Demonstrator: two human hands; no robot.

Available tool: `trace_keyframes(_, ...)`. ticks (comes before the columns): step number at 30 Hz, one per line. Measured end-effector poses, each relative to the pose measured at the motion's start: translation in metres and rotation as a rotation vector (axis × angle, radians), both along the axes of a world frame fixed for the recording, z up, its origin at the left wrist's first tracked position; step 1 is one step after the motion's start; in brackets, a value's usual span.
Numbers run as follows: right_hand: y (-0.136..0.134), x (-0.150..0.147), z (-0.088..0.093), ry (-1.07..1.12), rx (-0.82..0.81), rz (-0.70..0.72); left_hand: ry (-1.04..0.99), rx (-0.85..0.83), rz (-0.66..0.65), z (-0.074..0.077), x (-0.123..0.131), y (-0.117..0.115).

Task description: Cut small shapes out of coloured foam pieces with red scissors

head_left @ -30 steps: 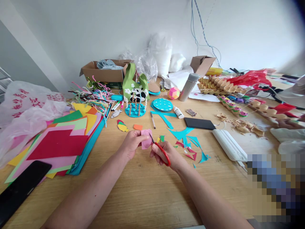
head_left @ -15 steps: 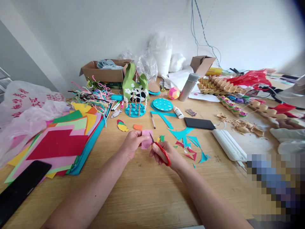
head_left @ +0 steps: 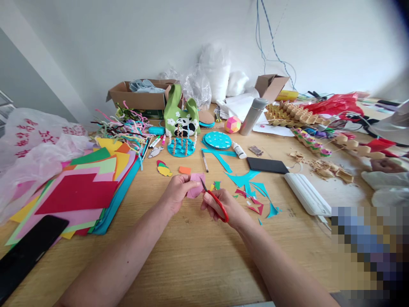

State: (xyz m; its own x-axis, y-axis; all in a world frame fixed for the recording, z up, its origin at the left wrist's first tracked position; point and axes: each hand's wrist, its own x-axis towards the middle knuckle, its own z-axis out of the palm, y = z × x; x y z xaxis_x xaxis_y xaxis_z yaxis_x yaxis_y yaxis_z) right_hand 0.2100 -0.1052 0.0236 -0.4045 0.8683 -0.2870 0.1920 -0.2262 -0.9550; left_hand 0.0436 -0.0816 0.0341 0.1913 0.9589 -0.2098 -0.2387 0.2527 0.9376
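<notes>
My left hand (head_left: 179, 192) is closed on a small piece of pink paper (head_left: 195, 191), thumb on top. In my right hand (head_left: 223, 206) are red-handled scissors (head_left: 220, 208), whose blades lie against the paper's right part. Whether the blades are parted is too small to tell. Just beyond my left hand lies a small orange paper piece (head_left: 184, 170). Cut fish- or leaf-like shapes in yellow, green and red (head_left: 164, 169) rest farther left. Blue paper scraps (head_left: 244, 179) and red scraps (head_left: 256, 207) are scattered to the right of my right hand.
A stack of coloured sheets (head_left: 76, 192) and a black phone (head_left: 35, 256) occupy the left. Across the middle stand a green panda bag (head_left: 182, 117), a glue bottle (head_left: 239, 150) and a grey flask (head_left: 253, 117). A white power strip (head_left: 306, 195) lies right.
The pink paper has turned a little in my left hand and its lower edge sits slightly higher. Both hands keep nearly the same place.
</notes>
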Motion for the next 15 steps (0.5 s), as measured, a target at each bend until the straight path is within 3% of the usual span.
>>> trace_keyframes(15, 0.0000, 0.0000, 0.0037, -0.007, -0.007, 0.027, 0.047, 0.007, -0.055, -0.0001, -0.0051, 0.0015)
